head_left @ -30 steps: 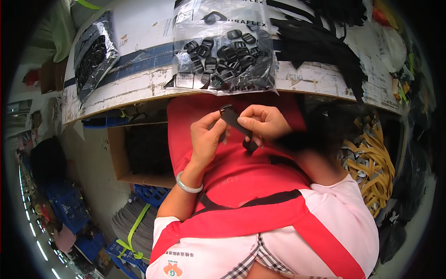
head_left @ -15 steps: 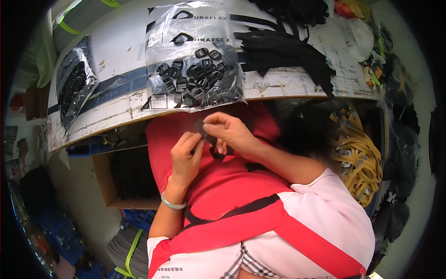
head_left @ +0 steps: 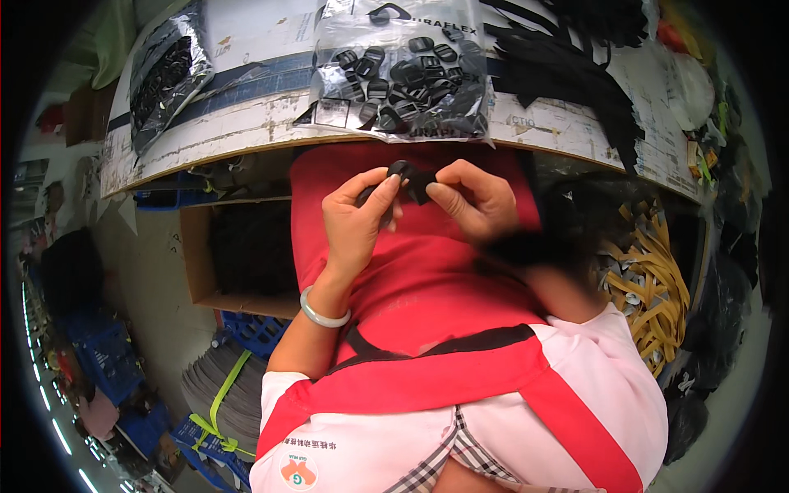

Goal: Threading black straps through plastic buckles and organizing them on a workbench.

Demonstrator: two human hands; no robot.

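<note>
Over my red apron (head_left: 427, 287), just in front of the table edge, both hands meet. My left hand (head_left: 355, 215) pinches a small black plastic buckle (head_left: 399, 170) between thumb and fingers. Against it, the end of a black webbing strap (head_left: 421, 186) is gripped between the thumb and forefinger of my right hand (head_left: 478, 200). I cannot tell whether the strap passes through the buckle. A blurred dark length, probably of the same strap, hangs across my right wrist. Beyond my hands, a clear plastic bag (head_left: 341, 115) full of black buckles lies on the table (head_left: 238, 152).
Black straps (head_left: 567, 86) are heaped on the table at the right. A second bag of black parts (head_left: 171, 74) lies at the left. Yellow-brown straps (head_left: 649, 287) hang at my right side. An open cardboard box (head_left: 197, 255) sits under the table, near a blue crate (head_left: 255, 331).
My hands have drawn slightly apart, the right one moving to the right with the strap end. The buckle now shows at my left fingertips. The whole view has shifted a little.
</note>
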